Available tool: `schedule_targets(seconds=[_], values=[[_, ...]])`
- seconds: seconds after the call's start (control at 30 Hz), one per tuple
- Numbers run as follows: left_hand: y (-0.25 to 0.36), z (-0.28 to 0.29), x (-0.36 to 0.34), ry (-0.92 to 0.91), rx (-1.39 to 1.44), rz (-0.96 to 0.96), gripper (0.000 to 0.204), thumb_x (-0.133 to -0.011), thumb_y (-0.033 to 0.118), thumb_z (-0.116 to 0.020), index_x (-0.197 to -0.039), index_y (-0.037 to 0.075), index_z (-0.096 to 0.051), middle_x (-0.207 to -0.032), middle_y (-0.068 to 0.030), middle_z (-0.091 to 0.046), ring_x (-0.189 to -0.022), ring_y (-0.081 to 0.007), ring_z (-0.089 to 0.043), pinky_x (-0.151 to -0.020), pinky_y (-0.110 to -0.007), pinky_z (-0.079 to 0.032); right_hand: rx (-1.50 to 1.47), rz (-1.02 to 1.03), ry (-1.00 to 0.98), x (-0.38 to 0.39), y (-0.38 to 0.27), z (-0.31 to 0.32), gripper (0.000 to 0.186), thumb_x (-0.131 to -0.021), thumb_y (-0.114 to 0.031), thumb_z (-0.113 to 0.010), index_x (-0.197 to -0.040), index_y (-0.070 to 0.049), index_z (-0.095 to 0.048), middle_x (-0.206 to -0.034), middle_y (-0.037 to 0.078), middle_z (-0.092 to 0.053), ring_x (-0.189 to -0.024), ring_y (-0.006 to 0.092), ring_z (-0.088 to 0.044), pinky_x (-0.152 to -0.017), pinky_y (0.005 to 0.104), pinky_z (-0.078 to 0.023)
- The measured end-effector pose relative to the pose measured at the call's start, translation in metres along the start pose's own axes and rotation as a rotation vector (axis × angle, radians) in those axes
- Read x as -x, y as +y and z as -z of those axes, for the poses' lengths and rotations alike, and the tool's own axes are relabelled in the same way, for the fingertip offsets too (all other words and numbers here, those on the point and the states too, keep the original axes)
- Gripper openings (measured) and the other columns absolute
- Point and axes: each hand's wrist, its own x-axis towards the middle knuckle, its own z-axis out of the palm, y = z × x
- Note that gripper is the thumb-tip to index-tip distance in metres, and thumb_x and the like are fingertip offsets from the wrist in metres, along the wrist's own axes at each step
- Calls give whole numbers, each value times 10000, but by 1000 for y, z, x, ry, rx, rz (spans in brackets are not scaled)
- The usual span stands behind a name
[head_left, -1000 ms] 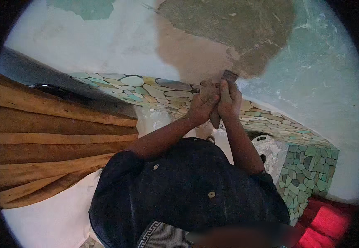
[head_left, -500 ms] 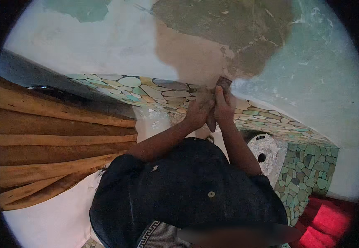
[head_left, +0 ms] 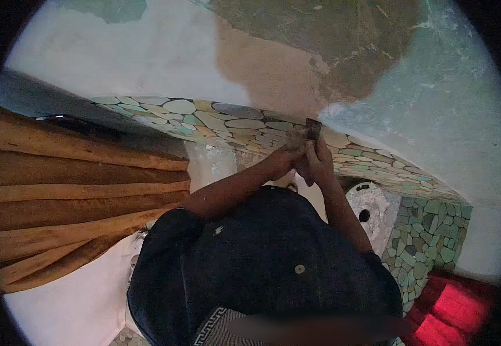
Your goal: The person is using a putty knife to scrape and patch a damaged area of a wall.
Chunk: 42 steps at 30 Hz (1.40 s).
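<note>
You are holding one tool [head_left: 313, 127] with both hands, out in front of your dark shirt [head_left: 250, 248]. Your right grip [head_left: 321, 164] is wrapping around it from the right side, and its thumb is lying along the tool. Your left grip [head_left: 288, 155] is curling around it from the left side. Neither grip is leaving a gap that you can see, but the hands are hiding much of the tool, so I cannot tell how tightly each one is squeezing.

The tool is pointing away from you, its long way running from near your chest toward the wall [head_left: 118, 63] and leaning a tiny bit right. Its dark, flat end is sticking out past your fingers. Your right grip is looking like the nearer one to that end. The flat end is sitting close to the wall's bottom edge, where the band of stones [head_left: 244, 122] is starting, just under the narrow tip of the brown patch [head_left: 342, 52]. I cannot tell if it is touching.

A brown curtain [head_left: 83, 190] is hanging to your left. A round white thing [head_left: 371, 202] is sitting to your right, and a red cloth [head_left: 452, 300] is lying farther back.
</note>
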Motion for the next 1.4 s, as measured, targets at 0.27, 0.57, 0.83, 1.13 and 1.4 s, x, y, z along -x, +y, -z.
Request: schedule_targets(seconds=[0.27,0.57,0.83,1.13,1.4], values=[[-6,-33,-32,-218,532,-4,461,-926,324,-512,-1297,71,-412,-1237,-113,-502,-1117,-275,-503,-930,-430,-420,474,151,2,-4,-9,40,305,-909,-208,-459,-1116,7,-525,-817,220,-597,-639,335,-604,-538,415,-470],[6,-42,-40,-122,-1005,-315,371,-916,264,-514,-1235,79,-472,-1179,-171,-532,-1087,-320,-515,-953,-423,-405,843,-21,-180,-20,-28,50,343,-876,-210,-505,-1138,11,-528,-864,181,-623,-612,337,-599,-543,434,-466],[17,-49,-36,-83,-846,-432,344,-898,263,-538,-1202,104,-516,-1214,-150,-530,-1081,-331,-520,-936,-437,-417,818,237,-79,-21,-21,57,321,-917,-273,-454,-1094,-17,-529,-555,144,-565,-455,282,-567,-432,391,-462],[7,-44,-44,-130,-1038,-169,325,-899,247,-531,-1188,98,-530,-1160,-157,-560,-1067,-337,-527,-942,-424,-416,960,228,-234,-20,-11,60,317,-811,-83,-525,-1098,50,-537,-964,236,-563,-630,338,-595,-486,402,-460],[-19,-32,-54,-161,-410,-615,353,-917,254,-506,-1236,105,-489,-1203,-141,-530,-1092,-324,-517,-961,-428,-401,848,218,-80,-27,-23,51,296,-897,-212,-492,-1088,10,-535,-623,168,-593,-472,293,-570,-445,414,-455]])
